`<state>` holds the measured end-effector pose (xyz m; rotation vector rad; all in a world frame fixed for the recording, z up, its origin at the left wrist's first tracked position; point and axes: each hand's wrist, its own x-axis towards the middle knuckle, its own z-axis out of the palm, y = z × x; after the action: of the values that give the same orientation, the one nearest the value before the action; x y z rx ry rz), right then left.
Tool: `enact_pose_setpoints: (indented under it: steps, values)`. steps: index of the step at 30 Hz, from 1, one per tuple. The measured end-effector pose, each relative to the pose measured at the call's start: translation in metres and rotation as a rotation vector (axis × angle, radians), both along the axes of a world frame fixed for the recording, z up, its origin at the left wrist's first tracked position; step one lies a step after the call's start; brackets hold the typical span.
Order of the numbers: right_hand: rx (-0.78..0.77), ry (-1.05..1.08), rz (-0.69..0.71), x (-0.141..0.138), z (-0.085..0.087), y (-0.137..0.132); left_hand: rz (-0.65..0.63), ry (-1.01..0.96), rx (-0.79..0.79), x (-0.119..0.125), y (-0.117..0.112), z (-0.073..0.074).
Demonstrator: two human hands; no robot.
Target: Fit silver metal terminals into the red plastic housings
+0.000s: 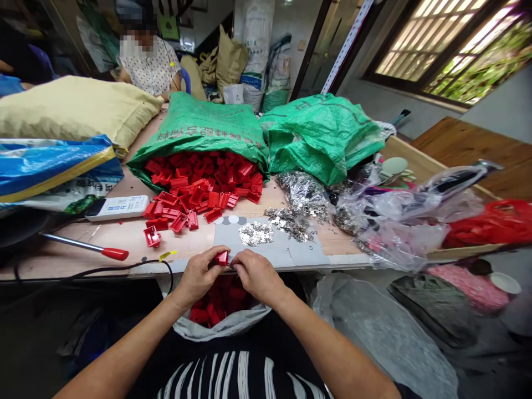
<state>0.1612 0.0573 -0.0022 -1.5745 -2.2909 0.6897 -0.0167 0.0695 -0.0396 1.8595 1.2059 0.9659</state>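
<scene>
My left hand [198, 278] is closed on a small red plastic part [221, 258] at the table's front edge. Close beside it, my right hand [256, 272] is pinched at the part's right end; a small dark bit shows at the fingertips, too small to name. Below both hands, a white sack [195, 331] on my lap holds many similar red parts [220, 302]. Just beyond the hands lie small shiny metal pieces [255, 234] on a grey sheet [226, 244]. A heap of red parts [199, 191] spills from a green sack [211, 119] farther back.
A lever with a red handle [115, 254] and a white box [118, 208] are at left. Another green sack [320, 133], bags of metal pieces [305, 194] and a wooden tray [419, 152] stand at right. A person [147, 64] sits across the table.
</scene>
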Motion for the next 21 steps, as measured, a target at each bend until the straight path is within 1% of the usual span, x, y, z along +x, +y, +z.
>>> enact_pose_setpoints:
  steps: [5,8,9,11,13,16,18,21]
  values:
    - [0.005,0.213,-0.004,0.011,-0.004,-0.006,-0.016,-0.064,-0.041,-0.005,-0.005,0.002]
    - [0.014,0.332,-0.012,0.015,-0.004,-0.015,0.026,-0.191,-0.077,-0.005,-0.012,0.009]
    - [0.001,0.362,-0.006,0.015,-0.003,-0.018,0.041,-0.254,-0.11,-0.004,-0.014,0.012]
    - [-0.048,0.423,0.013,0.015,0.0,-0.023,0.066,-0.42,-0.23,0.0,-0.018,0.02]
    - [-0.1,0.461,0.041,0.014,0.004,-0.028,0.069,-0.633,-0.397,0.004,-0.023,0.028]
    - [-0.11,0.435,0.096,0.013,0.011,-0.032,0.032,-0.943,-0.626,0.009,-0.029,0.036]
    - [-0.088,0.397,0.115,0.012,0.015,-0.033,0.03,-1.074,-0.759,0.011,-0.032,0.038]
    - [-0.061,0.39,0.107,0.01,0.02,-0.034,0.104,-1.193,-0.898,0.014,-0.038,0.042]
